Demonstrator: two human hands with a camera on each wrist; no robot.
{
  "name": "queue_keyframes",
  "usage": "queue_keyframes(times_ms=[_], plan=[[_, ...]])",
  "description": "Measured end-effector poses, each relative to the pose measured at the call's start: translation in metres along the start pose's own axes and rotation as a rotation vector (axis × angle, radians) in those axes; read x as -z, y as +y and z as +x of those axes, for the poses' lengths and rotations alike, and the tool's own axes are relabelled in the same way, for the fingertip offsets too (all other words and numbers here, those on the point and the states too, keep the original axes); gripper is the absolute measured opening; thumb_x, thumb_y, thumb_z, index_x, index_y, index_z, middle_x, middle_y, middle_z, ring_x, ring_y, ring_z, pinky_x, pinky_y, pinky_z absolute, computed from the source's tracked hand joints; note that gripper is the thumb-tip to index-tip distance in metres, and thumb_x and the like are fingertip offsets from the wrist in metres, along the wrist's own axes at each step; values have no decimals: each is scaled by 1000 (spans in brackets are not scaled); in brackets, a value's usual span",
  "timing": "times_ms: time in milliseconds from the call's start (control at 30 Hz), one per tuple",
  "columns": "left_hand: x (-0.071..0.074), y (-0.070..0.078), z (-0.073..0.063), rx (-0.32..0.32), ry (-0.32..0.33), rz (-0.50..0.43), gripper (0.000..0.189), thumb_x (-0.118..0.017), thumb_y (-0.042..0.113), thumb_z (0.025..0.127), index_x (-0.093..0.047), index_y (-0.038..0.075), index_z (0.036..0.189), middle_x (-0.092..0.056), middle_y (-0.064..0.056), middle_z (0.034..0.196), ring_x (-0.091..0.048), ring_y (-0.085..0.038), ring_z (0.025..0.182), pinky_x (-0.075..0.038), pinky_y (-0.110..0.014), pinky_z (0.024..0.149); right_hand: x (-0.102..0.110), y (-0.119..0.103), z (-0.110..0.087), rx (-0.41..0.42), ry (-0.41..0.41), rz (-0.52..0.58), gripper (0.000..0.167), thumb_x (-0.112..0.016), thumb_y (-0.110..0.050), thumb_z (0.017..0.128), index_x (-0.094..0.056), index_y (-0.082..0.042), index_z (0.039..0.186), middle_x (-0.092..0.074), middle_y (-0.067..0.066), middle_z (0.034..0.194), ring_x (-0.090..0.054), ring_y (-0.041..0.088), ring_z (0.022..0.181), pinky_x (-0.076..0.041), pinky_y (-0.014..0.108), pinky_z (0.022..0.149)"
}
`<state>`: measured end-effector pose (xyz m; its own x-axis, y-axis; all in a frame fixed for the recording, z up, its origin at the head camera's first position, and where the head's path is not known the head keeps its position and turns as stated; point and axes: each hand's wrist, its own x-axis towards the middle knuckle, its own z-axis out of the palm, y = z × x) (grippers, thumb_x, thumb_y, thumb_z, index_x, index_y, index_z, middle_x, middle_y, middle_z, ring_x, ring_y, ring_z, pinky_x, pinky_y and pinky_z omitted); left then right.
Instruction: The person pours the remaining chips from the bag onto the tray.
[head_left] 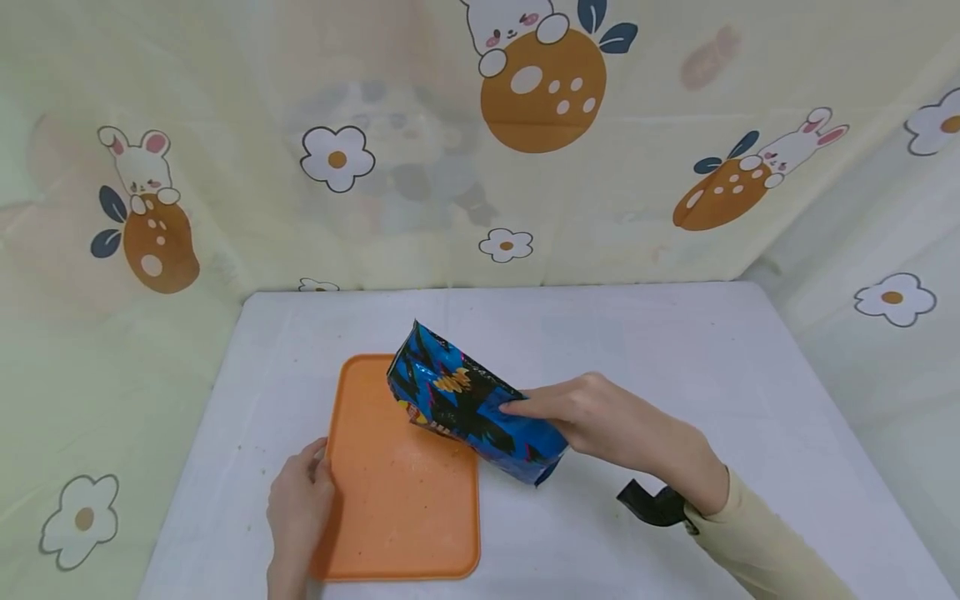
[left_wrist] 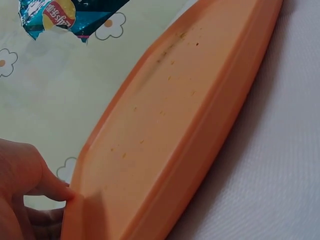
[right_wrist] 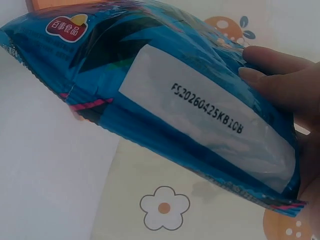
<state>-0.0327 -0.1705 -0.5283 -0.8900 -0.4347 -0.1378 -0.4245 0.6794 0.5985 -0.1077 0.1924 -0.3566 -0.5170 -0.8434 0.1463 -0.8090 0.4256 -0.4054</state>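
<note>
Snack bag [head_left: 468, 408] marked Lay's, gripped in my right hand [head_left: 611, 421], tilts over the orange tray [head_left: 390, 525] leftward of that grip; my left hand [head_left: 300, 504] pinches the tray's rim, probable crumbs [left_wrist: 183, 35] lying beyond it.

The bag [head_left: 472, 408] in the right grip [head_left: 611, 421] is glossy blue, with jagged black shapes and pink streaks; its white panel [right_wrist: 200, 115] carries black print, its red badge [right_wrist: 66, 28] white characters and a touch of yellow. The tray [head_left: 397, 525] at the left grip [head_left: 300, 500] is solid orange, specked with yellowish-brown crumbs [left_wrist: 169, 78]. Beneath both grips, the counter [head_left: 555, 554] is whitish lavender. Beyond them, pale-yellow cloth [head_left: 420, 258] repeats white flowers [head_left: 322, 158] with orange-brown centres, and white rabbits [head_left: 142, 171] on white-dotted orange-brown fruit [head_left: 168, 246] with navy leaves [head_left: 112, 204]. Behind the right grip, the sleeve [head_left: 765, 542] is cream, the strap [head_left: 651, 506] black.
</note>
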Motion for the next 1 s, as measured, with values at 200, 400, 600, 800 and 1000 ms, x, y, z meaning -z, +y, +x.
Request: queue_keyframes(times_ms=[200, 400, 600, 800, 1000], plan=[[0, 0, 1, -8, 2, -5, 38, -56, 6, 100, -63, 4, 138, -69, -23, 105, -66, -34, 86, -52, -49, 68, 1, 0, 8, 34, -37, -16, 46, -56, 17, 92, -73, -7, 127, -75, 7, 122, -74, 20, 106, -60, 30, 83], [2, 2, 1, 1, -13, -7, 38, -55, 7, 101, -63, 3, 138, -68, -23, 104, -63, -30, 81, -48, -42, 63, 2, -2, 17, 54, -94, -41, 48, -54, 19, 90, -74, -7, 126, -76, 6, 120, -75, 18, 102, -59, 24, 78], [3, 2, 2, 14, -15, 2, 38, -55, 7, 102, -63, 3, 138, -68, -22, 103, -59, -27, 77, -45, -35, 60, 1, -5, 25, 63, -132, -66, 51, -53, 22, 87, -75, -7, 123, -77, 5, 117, -75, 19, 104, -59, 27, 81], [3, 1, 3, 18, -18, -5, 37, -55, 7, 102, -63, 3, 138, -68, -22, 104, -61, -27, 78, -45, -35, 60, -3, -5, 32, 64, -162, -69, 53, -52, 24, 86, -76, -8, 121, -78, 4, 114, -75, 15, 100, -56, 22, 78], [3, 2, 3, 28, -31, -9, 38, -54, 7, 102, -62, 3, 139, -68, -21, 104, -58, -26, 78, -44, -34, 61, -3, -7, 37, 67, -165, -80, 54, -53, 25, 84, -77, -8, 119, -79, 3, 110, -75, 10, 89, -49, 16, 68]])
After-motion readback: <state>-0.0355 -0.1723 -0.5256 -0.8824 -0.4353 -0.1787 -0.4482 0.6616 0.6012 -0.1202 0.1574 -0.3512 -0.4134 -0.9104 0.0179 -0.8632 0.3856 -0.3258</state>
